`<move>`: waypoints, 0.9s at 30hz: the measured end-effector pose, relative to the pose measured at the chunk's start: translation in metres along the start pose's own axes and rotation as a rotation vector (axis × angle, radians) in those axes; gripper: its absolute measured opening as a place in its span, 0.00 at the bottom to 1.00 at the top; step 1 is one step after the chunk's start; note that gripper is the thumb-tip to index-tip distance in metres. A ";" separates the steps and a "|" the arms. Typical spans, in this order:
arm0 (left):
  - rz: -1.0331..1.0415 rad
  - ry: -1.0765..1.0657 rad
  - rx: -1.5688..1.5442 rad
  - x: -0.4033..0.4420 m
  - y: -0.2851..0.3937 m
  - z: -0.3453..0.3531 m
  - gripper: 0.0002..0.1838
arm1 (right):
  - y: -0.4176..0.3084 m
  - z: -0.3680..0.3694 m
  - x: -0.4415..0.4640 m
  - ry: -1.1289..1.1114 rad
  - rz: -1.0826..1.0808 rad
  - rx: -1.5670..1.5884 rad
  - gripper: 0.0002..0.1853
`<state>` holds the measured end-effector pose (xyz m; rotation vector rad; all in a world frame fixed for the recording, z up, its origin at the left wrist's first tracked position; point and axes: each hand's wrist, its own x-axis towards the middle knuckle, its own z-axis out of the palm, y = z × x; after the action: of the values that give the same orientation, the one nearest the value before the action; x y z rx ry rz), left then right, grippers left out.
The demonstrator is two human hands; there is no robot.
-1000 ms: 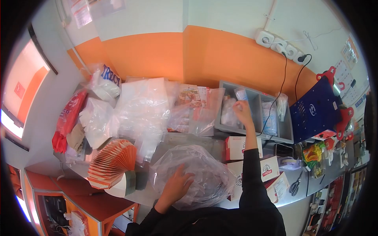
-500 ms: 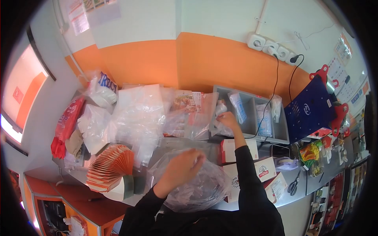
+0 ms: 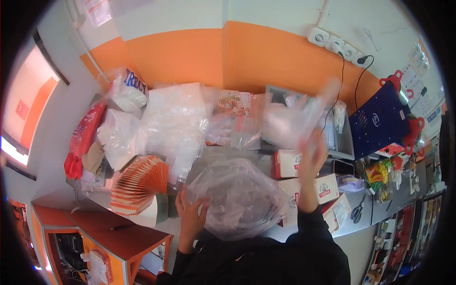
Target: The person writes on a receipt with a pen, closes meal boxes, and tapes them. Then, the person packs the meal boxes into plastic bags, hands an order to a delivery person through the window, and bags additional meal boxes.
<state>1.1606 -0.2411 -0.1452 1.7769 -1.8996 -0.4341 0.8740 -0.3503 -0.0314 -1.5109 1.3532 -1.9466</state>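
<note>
A large clear plastic bag [image 3: 237,197], crumpled and bulging, lies on the counter in front of me. At its left edge is my left hand [image 3: 191,216], its fingers curved and apart, touching or nearly touching the plastic. My right hand [image 3: 312,154] is raised over the white boxes and closed on a translucent plastic bag [image 3: 287,126], smeared by motion. That bag spreads up and left from the fingers and partly hides the grey divided bin [image 3: 346,137] behind it. What the raised bag contains, if anything, cannot be made out.
White boxes [image 3: 325,187] with red sides stand right of the large bag, near scissors [image 3: 358,210] and a phone [image 3: 343,167]. Fanned orange-and-white packets [image 3: 140,185] sit at left. Flat clear bags [image 3: 173,123] lie behind. Black cables [image 3: 341,90] hang over the bin.
My right hand has come out of the grey bin with a plastic bag, moving right and toward me. My left hand has moved from above the large bag to its left edge.
</note>
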 end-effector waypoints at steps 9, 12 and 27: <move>0.011 0.061 -0.196 -0.006 -0.008 0.008 0.42 | 0.057 0.009 -0.192 -1.328 -0.056 -1.187 0.10; 0.099 0.086 -0.221 -0.014 0.015 -0.018 0.41 | 0.052 0.016 -0.190 -1.270 -0.026 -1.160 0.10; 0.100 0.131 -0.207 -0.023 0.004 -0.030 0.37 | -0.003 0.065 -0.181 -1.331 -0.109 -1.026 0.18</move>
<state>1.1747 -0.2150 -0.1211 1.5324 -1.7750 -0.4492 1.0019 -0.2482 -0.1320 -2.5003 1.4768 0.1919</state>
